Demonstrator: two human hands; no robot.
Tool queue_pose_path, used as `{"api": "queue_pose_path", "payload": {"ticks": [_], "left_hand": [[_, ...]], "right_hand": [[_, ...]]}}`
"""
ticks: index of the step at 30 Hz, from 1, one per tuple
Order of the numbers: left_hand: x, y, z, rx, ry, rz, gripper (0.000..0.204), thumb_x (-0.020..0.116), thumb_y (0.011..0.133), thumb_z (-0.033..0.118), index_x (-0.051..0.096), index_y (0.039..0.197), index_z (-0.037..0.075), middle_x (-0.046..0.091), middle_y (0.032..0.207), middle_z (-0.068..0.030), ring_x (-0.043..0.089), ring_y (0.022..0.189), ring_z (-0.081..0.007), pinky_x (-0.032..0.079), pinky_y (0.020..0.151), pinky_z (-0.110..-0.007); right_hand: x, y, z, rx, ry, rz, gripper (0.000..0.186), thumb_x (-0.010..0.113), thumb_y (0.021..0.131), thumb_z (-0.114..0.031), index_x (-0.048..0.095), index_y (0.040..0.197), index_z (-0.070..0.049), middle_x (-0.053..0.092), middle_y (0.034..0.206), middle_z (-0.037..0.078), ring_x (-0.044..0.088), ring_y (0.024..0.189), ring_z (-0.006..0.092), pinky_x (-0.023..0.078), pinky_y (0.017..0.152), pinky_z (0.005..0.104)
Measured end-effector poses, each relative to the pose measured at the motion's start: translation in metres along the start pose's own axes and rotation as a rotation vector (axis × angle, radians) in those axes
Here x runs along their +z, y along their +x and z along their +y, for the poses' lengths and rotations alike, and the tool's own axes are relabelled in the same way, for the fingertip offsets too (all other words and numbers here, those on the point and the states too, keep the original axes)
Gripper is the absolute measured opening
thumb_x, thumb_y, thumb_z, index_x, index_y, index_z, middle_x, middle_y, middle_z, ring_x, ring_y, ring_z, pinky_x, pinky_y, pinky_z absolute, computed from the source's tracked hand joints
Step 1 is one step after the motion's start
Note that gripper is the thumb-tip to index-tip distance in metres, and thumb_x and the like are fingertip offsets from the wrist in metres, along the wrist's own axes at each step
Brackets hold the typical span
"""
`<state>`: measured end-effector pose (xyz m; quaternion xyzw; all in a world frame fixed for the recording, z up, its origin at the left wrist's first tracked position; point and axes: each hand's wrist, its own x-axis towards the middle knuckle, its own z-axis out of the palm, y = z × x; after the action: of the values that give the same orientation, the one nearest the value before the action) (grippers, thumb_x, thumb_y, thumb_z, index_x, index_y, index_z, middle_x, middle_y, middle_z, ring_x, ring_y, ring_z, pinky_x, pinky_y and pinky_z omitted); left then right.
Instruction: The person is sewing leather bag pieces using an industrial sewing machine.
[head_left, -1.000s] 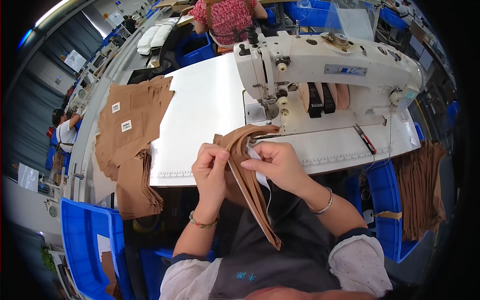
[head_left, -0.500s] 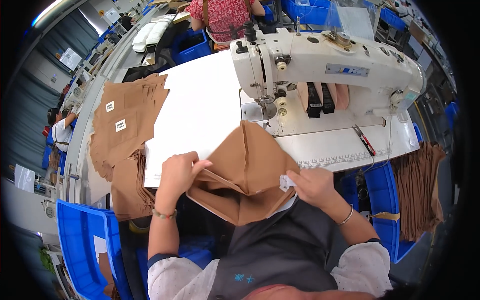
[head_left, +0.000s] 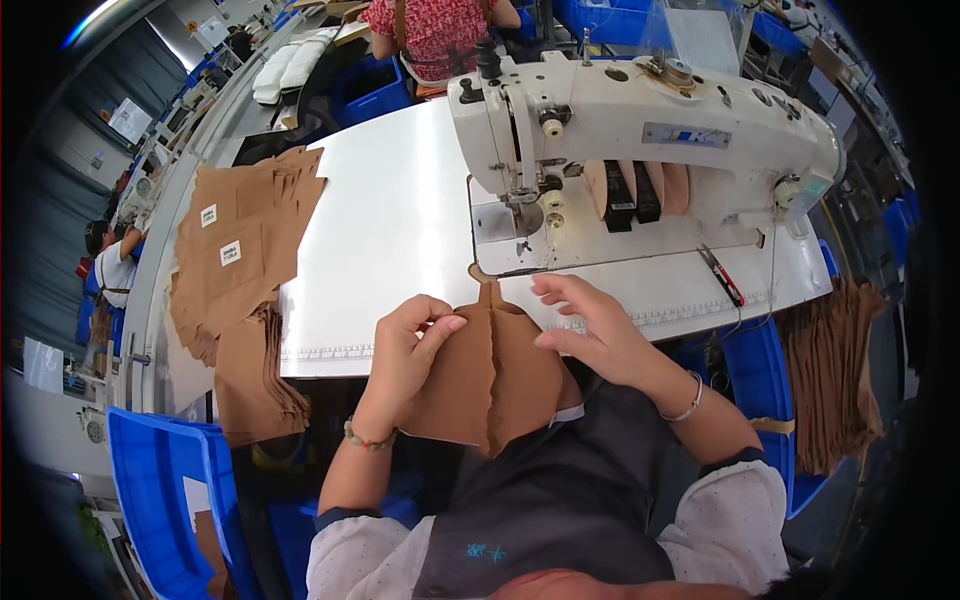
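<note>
A brown fabric piece (head_left: 455,375) with a raised seam down its middle hangs over my lap at the table's front edge. My left hand (head_left: 412,345) pinches its upper left side between thumb and fingers. At its upper right, my right hand (head_left: 590,325) is open, fingers spread and slightly bent, close beside the fabric with nothing held. Beyond both hands stands a white sewing machine (head_left: 650,115), its needle area above the metal plate (head_left: 497,222). Part of the fabric's underside shows a pale edge at the lower right; its inside is hidden.
Brown cut panels (head_left: 235,235) with white labels lie stacked at left, some draping over the edge. Red-handled thread snips (head_left: 722,278) rest on the right of the white table (head_left: 385,200). Blue bins (head_left: 170,490) flank me; brown pieces (head_left: 830,375) hang at right. A co-worker (head_left: 440,35) sits ahead.
The fabric has turned from an opened, hollow shape to seam side up and come closer to me. My right hand has let go of it and moved up and left.
</note>
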<state>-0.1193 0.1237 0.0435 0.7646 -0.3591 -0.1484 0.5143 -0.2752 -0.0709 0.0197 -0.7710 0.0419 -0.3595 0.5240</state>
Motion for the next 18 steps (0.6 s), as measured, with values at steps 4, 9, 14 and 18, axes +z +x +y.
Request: {"api": "queue_pose_path", "payload": {"ticks": [4, 9, 14, 18], "left_hand": [[-0.010, -0.018, 0.013, -0.068, -0.033, 0.055, 0.012, 0.076, 0.091, 0.009, 0.069, 0.086, 0.000, 0.062, 0.072, 0.0018, 0.052, 0.068, -0.0049, 0.044, 0.063, -0.021], [-0.017, -0.030, 0.019, -0.098, -0.220, -0.001, 0.011, 0.074, 0.094, 0.009, 0.067, 0.089, 0.001, 0.060, 0.076, 0.0052, 0.051, 0.071, -0.0029, 0.044, 0.065, -0.019], [-0.011, -0.045, 0.008, -0.145, -0.314, -0.047, 0.008, 0.067, 0.099, 0.009, 0.064, 0.097, 0.002, 0.062, 0.086, 0.0046, 0.053, 0.079, -0.0027, 0.044, 0.073, -0.019], [-0.016, -0.075, -0.027, -0.152, -0.642, 0.251, 0.007, 0.057, 0.105, 0.010, 0.058, 0.100, 0.006, 0.063, 0.091, -0.0009, 0.057, 0.085, -0.0069, 0.046, 0.081, -0.022]], "right_hand": [[0.005, 0.025, -0.024, 0.255, 0.088, -0.337, 0.017, 0.075, 0.090, -0.016, 0.072, 0.089, 0.001, 0.069, 0.074, 0.008, 0.060, 0.065, 0.0139, 0.047, 0.062, 0.0286], [-0.004, 0.026, -0.037, 0.254, 0.041, -0.422, 0.014, 0.074, 0.089, -0.015, 0.073, 0.091, -0.001, 0.071, 0.080, 0.010, 0.063, 0.067, 0.0166, 0.049, 0.064, 0.0294], [-0.003, 0.013, -0.037, 0.229, 0.002, -0.437, 0.019, 0.072, 0.090, -0.014, 0.069, 0.106, -0.003, 0.073, 0.087, 0.011, 0.068, 0.072, 0.0232, 0.053, 0.067, 0.0340], [0.047, 0.009, -0.054, -0.324, -0.117, -0.465, 0.024, 0.061, 0.091, -0.012, 0.057, 0.114, -0.007, 0.066, 0.088, 0.012, 0.070, 0.077, 0.0315, 0.057, 0.064, 0.0413]]}}
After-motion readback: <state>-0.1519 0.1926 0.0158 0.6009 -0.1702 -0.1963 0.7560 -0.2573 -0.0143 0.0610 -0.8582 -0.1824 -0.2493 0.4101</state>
